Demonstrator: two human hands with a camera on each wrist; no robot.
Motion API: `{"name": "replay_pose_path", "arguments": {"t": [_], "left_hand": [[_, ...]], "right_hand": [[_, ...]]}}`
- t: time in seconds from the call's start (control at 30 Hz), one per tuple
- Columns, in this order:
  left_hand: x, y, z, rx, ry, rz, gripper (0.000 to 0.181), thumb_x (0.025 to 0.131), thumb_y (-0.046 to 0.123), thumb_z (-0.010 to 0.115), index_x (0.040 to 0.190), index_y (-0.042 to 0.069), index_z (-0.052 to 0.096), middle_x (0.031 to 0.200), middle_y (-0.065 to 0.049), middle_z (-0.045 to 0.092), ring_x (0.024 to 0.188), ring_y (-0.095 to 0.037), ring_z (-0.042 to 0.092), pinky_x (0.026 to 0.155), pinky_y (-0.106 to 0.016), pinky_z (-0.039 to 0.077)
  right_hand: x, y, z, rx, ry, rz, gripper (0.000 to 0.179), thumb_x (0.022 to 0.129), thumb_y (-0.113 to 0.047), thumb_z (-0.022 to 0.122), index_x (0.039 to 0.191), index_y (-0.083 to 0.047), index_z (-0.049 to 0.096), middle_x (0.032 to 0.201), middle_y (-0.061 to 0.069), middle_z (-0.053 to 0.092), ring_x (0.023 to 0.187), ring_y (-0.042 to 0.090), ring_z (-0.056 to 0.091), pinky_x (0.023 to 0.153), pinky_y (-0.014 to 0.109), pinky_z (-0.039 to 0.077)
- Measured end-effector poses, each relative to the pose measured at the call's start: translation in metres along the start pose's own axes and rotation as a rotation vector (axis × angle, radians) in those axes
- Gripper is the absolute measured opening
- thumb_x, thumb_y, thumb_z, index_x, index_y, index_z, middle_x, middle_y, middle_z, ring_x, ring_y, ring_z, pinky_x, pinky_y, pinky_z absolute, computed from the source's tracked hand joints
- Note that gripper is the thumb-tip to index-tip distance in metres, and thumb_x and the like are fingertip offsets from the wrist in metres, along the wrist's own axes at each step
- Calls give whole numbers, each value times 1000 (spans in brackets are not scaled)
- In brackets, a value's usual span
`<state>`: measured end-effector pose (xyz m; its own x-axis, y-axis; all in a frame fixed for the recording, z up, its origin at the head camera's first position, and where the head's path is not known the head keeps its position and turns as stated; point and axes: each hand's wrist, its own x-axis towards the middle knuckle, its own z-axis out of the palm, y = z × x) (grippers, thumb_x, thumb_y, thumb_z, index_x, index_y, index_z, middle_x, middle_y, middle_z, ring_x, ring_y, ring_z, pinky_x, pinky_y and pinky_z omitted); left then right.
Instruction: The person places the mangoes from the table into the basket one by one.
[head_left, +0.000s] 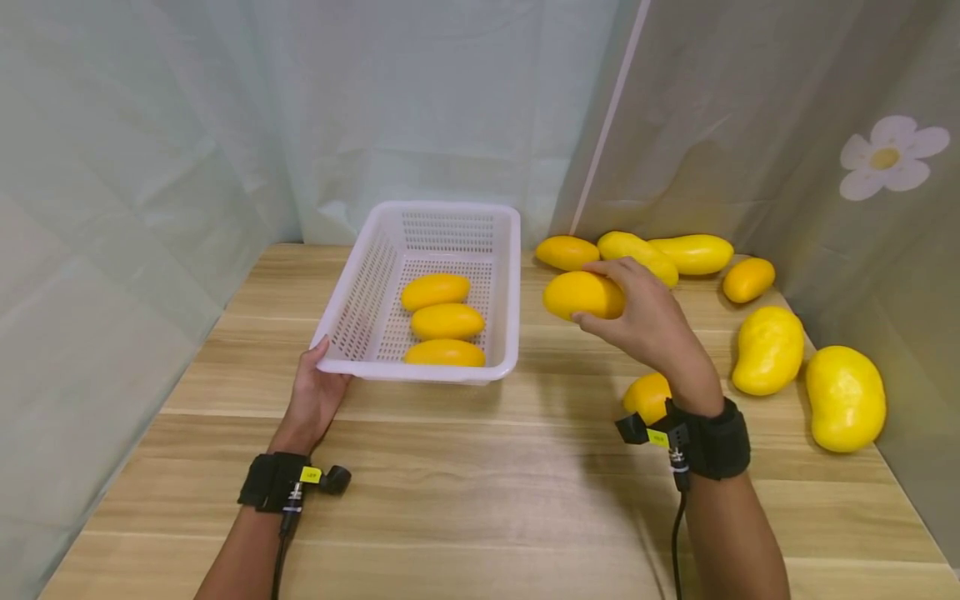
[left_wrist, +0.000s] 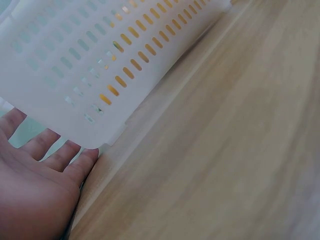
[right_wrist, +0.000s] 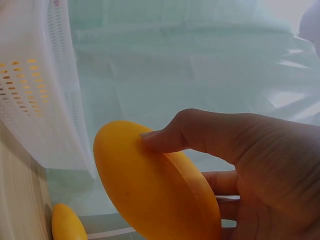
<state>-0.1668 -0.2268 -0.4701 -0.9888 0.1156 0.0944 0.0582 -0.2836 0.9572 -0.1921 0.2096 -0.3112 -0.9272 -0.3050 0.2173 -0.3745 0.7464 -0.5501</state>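
Observation:
My right hand [head_left: 641, 312] grips an orange-yellow mango [head_left: 581, 295] above the table, to the right of a white plastic basket [head_left: 512, 292]. In the right wrist view the thumb presses on the near side of this mango [right_wrist: 150, 185], and the other fingers are partly hidden behind it. My left hand [head_left: 318, 396] holds the basket's near left corner, thumb at the rim and fingers against the outer wall [left_wrist: 65, 120]. Three mangoes lie in a column inside the basket: a far one [head_left: 435, 292], a middle one [head_left: 447, 322] and a near one [head_left: 446, 353].
Beneath my right wrist lies another mango [head_left: 647, 398], partly covered. Along the back right are an orange-yellow mango [head_left: 567, 252], longer yellow ones [head_left: 693, 254] and a small one [head_left: 748, 280]. Two big yellow mangoes [head_left: 845, 398] sit near the right edge. Curtains [head_left: 450, 100] surround the wooden table [head_left: 465, 500].

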Motion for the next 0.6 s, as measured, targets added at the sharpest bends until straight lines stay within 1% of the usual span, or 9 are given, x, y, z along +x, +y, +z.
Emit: {"name": "replay_pose_path", "arguments": {"t": [0.1, 0.37, 0.6], "left_hand": [[0, 0, -1, -3, -4, 0, 61, 106, 50, 30, 163, 30, 19, 168, -6, 16, 147, -26, 24, 113, -28, 30], [0, -1, 0, -14, 12, -7, 61, 106, 49, 31, 162, 29, 20, 167, -6, 17, 146, -26, 24, 114, -29, 29], [1, -1, 0, -11, 19, -18, 61, 105, 49, 30, 163, 30, 19, 168, -5, 16, 147, -25, 23, 115, -30, 27]], "right_hand": [[0, -2, 1, -3, 2, -7, 67, 85, -24, 82, 142, -5, 55, 138, 16, 54, 122, 33, 50, 104, 53, 38], [0, -4, 5, -9, 20, -38, 66, 84, -24, 83, 141, -5, 57, 135, 14, 56, 121, 33, 50, 104, 53, 39], [0, -7, 8, -4, 15, -56, 65, 84, -22, 82, 141, -5, 57, 136, 15, 56, 123, 33, 50, 104, 53, 39]]}}
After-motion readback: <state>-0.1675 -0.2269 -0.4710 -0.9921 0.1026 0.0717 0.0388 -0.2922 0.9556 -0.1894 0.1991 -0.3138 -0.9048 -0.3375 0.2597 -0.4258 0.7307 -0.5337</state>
